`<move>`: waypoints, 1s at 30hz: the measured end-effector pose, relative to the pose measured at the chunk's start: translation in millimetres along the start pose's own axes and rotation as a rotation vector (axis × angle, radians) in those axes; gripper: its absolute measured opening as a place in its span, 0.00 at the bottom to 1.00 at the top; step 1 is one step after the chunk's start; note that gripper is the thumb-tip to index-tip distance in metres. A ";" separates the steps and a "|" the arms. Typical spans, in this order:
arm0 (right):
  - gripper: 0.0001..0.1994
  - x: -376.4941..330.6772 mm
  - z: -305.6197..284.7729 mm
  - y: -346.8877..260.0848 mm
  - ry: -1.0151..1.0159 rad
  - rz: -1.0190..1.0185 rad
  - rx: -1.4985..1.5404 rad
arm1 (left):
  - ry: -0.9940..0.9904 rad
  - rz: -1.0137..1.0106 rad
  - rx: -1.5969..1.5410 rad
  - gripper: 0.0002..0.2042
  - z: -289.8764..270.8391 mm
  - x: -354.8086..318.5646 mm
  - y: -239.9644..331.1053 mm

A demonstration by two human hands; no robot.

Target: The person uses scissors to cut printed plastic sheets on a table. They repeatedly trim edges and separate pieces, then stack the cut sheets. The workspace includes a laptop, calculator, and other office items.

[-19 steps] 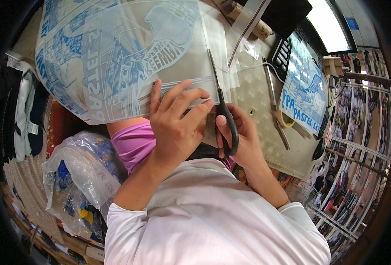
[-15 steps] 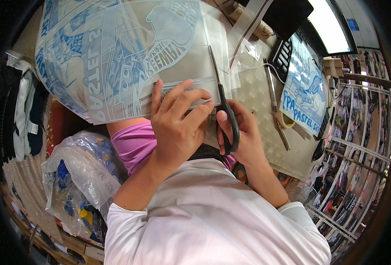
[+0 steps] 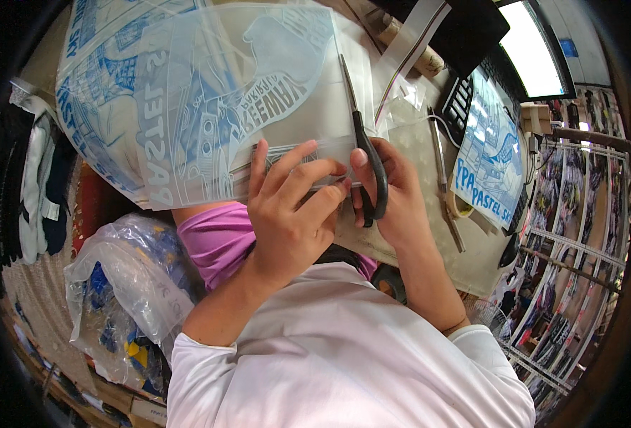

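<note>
My right hand (image 3: 401, 196) grips a pair of scissors (image 3: 372, 167) by its black handles, thumb on top. The blades point away from me and lie nearly together along the right edge of a clear film sheet printed in pale blue (image 3: 187, 107). At the sheet's near right corner, my left hand (image 3: 294, 203) has its fingers bent over the film, with the index fingertip close to the scissor handles. The left thumb is mostly hidden, and the film's edge is held beneath the fingers. A small patch of dark line print shows under them.
To the right on the table (image 3: 415, 235) lie a long metal rod (image 3: 440, 164), a tape roll (image 3: 464, 205) and another blue-printed sheet (image 3: 490, 146). Behind are a keyboard (image 3: 457, 100) and a lit screen (image 3: 533, 50). A clear plastic bag (image 3: 126, 278) stands at my left.
My right hand and the scissors have moved slightly away from me, the thumb sliding up beside the film's corner. My left hand keeps its grip, and the printed sheet has shifted a little.
</note>
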State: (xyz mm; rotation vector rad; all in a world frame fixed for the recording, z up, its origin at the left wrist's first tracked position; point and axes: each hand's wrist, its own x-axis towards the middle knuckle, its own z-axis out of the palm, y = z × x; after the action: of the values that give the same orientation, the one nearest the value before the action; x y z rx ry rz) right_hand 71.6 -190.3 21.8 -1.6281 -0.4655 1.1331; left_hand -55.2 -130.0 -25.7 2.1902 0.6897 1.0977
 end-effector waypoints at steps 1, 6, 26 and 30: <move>0.25 1.8 0.6 -1.7 0.005 0.004 -0.014 | -0.002 0.000 -0.003 0.04 -0.2 -0.2 -0.3; 0.25 11.9 7.7 -12.6 0.058 0.010 -0.066 | -0.014 -0.004 -0.031 0.05 -3.6 1.2 0.8; 0.26 63.4 8.2 -21.7 0.121 -0.197 -0.225 | 0.001 0.034 -0.108 0.06 -8.4 0.1 -1.9; 0.27 72.8 7.2 -23.7 0.109 -0.202 -0.234 | 0.001 0.049 -0.126 0.05 -8.5 -6.7 -0.5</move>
State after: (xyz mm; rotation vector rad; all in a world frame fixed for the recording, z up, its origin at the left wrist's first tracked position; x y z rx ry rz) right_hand 105.6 -122.2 11.0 -1.7891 -0.6949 0.8597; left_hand -65.8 -131.8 -25.5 2.1098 0.5545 1.1359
